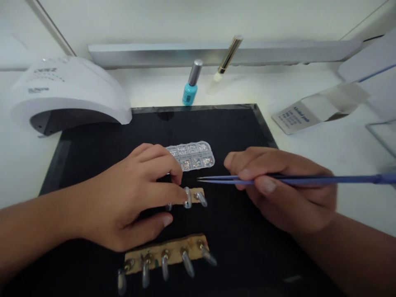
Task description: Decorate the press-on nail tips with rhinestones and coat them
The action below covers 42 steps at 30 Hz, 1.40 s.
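My right hand [278,185] is closed around blue tweezers [297,180], their fine tips pointing left with a small gap between them. My left hand [133,198] has its fingers apart, palm down. Its index fingertip touches a silvery false nail [187,198] on a short tan strip [195,192], partly hidden under the fingers. Another false nail [201,199] sits at the strip's right end. Behind my left fingers is a clear case [198,156] of tiny rhinestones in compartments, its left side covered. Nearer me, a second strip [173,252] bears several silvery false nails [187,263].
A black mat [238,132] lies under the work. The white nail lamp [77,88] stands at the back left. Behind the mat are a turquoise polish bottle [189,93] and a gold-capped bottle [229,55]. An alcohol pads box [297,117] lies at right.
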{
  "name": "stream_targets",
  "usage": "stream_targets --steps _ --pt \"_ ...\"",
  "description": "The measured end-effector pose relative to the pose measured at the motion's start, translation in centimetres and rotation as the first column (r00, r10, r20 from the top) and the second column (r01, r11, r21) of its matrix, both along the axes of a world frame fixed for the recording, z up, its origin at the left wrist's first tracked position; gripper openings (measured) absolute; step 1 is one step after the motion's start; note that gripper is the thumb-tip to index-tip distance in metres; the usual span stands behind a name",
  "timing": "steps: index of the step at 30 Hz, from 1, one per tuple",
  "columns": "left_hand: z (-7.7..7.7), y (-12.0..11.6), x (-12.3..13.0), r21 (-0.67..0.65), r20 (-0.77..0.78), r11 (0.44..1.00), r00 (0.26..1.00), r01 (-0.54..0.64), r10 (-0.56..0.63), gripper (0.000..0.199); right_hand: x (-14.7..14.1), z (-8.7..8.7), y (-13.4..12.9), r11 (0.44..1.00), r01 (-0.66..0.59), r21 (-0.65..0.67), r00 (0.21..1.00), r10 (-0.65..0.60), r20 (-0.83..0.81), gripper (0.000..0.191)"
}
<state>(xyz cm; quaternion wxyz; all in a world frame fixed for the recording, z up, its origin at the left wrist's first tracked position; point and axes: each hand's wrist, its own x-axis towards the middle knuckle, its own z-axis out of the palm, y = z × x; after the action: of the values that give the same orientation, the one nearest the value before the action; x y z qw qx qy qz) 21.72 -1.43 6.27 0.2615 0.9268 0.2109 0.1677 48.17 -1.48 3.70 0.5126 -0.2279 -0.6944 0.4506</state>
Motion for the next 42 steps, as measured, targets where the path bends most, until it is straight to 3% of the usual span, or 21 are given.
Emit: stream_targets --steps 4,11,22,25,28,33,37,42 --pt "0.0 0.0 0.0 0.008 -0.001 1.0 1.0 0.004 -0.004 0.024 -0.3 -0.5 0.4 0.992 0.062 -0.105 0.996 -0.068 -0.053 0.012" --pt "0.0 0.0 0.1 0.008 0.001 1.0 1.0 0.0 0.0 0.024 -0.8 -0.3 0.8 0.982 0.093 -0.162 0.991 -0.107 -0.078 0.01" --pt "0.1 0.1 0.1 -0.022 -0.02 1.0 1.0 0.015 -0.015 0.026 -1.1 -0.9 1.0 0.984 0.079 -0.159 0.994 -0.09 -0.067 0.016" --pt "0.1 0.2 0.1 -0.041 -0.027 0.999 0.999 0.017 -0.019 0.027 -1.0 -1.0 0.8 0.995 0.08 -0.067 0.996 -0.082 -0.032 0.024" --pt "0.1 0.2 0.1 -0.055 -0.023 0.998 1.0 0.017 -0.018 0.025 -0.9 -0.6 0.6 0.988 0.06 0.145 0.988 -0.08 0.132 0.02" --pt "0.0 0.3 0.1 -0.073 -0.001 0.997 1.0 0.025 -0.025 0.023 -1.2 0.1 0.3 0.885 -0.115 0.452 0.856 -0.143 0.497 0.022" --pt "0.0 0.3 0.1 -0.08 0.018 0.997 1.0 0.016 -0.015 0.021 -1.7 0.2 0.0 0.845 -0.175 0.505 0.777 -0.196 0.599 0.024" --pt "-0.1 0.3 0.1 -0.064 0.013 0.998 1.0 -0.009 0.01 0.02 -2.1 0.2 -0.3 0.839 -0.202 0.505 0.756 -0.194 0.625 0.034"
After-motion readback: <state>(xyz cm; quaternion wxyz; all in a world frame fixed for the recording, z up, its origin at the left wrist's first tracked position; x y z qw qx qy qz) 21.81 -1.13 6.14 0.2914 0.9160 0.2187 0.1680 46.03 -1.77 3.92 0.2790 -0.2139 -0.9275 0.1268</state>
